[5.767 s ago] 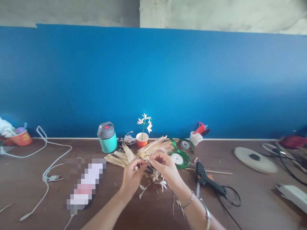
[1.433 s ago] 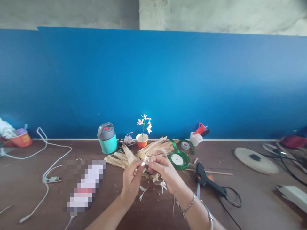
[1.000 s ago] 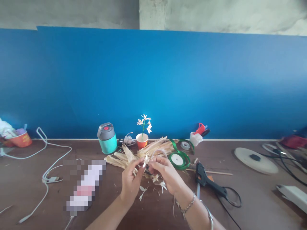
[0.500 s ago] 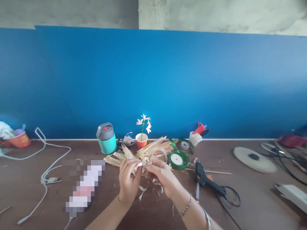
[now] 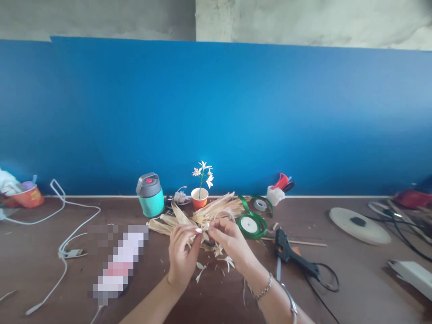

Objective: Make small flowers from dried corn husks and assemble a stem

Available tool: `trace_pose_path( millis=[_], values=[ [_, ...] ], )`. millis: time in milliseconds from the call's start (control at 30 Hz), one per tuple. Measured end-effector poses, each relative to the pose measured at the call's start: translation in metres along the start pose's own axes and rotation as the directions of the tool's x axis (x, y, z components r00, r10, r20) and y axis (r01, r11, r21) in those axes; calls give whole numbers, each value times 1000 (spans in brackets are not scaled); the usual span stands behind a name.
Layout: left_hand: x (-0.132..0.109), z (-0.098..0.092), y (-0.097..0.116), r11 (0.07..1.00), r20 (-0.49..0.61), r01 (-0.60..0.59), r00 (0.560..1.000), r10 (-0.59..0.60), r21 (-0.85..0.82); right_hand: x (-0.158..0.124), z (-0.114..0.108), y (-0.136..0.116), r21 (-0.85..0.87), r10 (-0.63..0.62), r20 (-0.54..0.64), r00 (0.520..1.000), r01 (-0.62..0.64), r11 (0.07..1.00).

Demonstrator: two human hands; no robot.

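In the middle of the head view, my left hand [image 5: 182, 256] and my right hand [image 5: 231, 240] meet fingertip to fingertip. Between them is a small pale flower [image 5: 206, 226] that looks made of dried corn husk. Both hands pinch it; the fingers hide part of it. Loose white petal pieces [image 5: 200, 272] and small husk flowers [image 5: 229, 263] lie on the table below. Just behind the hands spread dried corn husks [image 5: 219, 205]. A red paper cup [image 5: 199, 204] there holds a green stem with several pale flowers [image 5: 204, 170].
Right of the husks lie a green ribbon spool [image 5: 249, 225], a thin stick [image 5: 303, 241] and a black glue gun [image 5: 295, 256] with its cord. A teal thermos [image 5: 150, 200] stands back left. White cables [image 5: 64, 238] cross the left side; a pale lid [image 5: 359, 225] lies right.
My right hand has shifted slightly up and turned a little at the fingertips. More of the pale flower shows between the fingers, and small flowers beneath the right hand are more visible.
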State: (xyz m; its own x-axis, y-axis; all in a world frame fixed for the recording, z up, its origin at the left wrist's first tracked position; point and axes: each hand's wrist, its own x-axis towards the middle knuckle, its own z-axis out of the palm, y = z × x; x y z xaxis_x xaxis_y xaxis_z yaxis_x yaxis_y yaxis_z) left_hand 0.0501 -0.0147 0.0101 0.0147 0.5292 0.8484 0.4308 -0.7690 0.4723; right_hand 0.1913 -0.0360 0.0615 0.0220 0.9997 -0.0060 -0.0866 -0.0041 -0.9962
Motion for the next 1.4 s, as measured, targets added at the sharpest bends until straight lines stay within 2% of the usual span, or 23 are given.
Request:
trace_pose_path(
  millis=[100, 233, 467, 767, 933, 1067, 1200, 1400],
  values=[
    [1, 0, 1, 1000, 30, -9, 1000, 9, -17, 1, -2, 2, -77, -44, 5, 999, 45, 996],
    [1, 0, 2, 998, 60, -15, 998, 19, -63, 0, -5, -2, -118, 12, 52, 999, -6, 993],
    [3, -2, 6, 997, 79, -28, 996, 34, -72, -2, -6, -8, 18, 75, 163, 984, -79, 997],
    [5, -3, 6, 999, 107, -40, 993, 43, -34, -1, -2, -3, 103, 161, 131, 978, -175, 979],
    [4, -2, 5, 1000, 129, -12, 992, 15, -26, 0, -6, 1, 152, 187, 154, 970, -210, 966],
    [2, 0, 1, 1000, 110, 25, 994, -25, -1, 1, -12, -2, 87, 174, 165, 971, -190, 978],
    [1, 0, -2, 999, 85, 16, 996, -20, 41, 0, -12, 0, -1, 231, 223, 947, -236, 972],
    [1, 1, 1, 998, 70, 50, 996, -53, 45, 1, -6, 6, 9, 249, 235, 940, -258, 966]
  ],
)
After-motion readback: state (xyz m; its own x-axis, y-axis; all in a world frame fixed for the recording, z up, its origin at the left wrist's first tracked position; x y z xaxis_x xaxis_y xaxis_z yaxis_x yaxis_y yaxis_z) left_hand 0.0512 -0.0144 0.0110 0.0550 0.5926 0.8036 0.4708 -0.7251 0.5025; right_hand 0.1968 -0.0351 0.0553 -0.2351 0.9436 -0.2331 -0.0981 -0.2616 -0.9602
